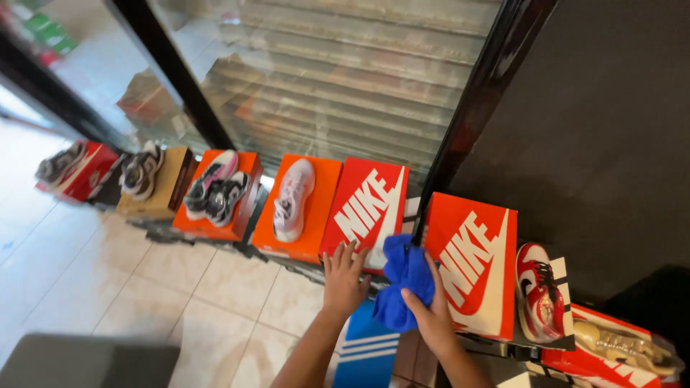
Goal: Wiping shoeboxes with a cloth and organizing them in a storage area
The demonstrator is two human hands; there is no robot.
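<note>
Right hand (431,316), fingers closed around a blue cloth (404,280), which lies against the left edge of a red shoe box (474,262). Left hand (343,276), at nine o'clock of the cloth, fingers spread, touching a second red box (366,208). A white sneaker (293,197) rests on an orange box (316,215) further toward nine o'clock.

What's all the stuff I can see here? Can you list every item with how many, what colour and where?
Blue cloth: one, blue, between the two red boxes, bunched in the right hand.
Red shoe boxes: two near the hands, red with white marks, centre and right.
Orange shoe boxes: two, orange, left of centre, the other further left.
White sneaker: one, white, on an orange box.
Red and white sneaker: one, at right.
Blue striped box: one, blue and white, below the hands.
Tiled floor: pale, left.
Left hand: on the centre red box.
Right hand: gripping the cloth.
</note>
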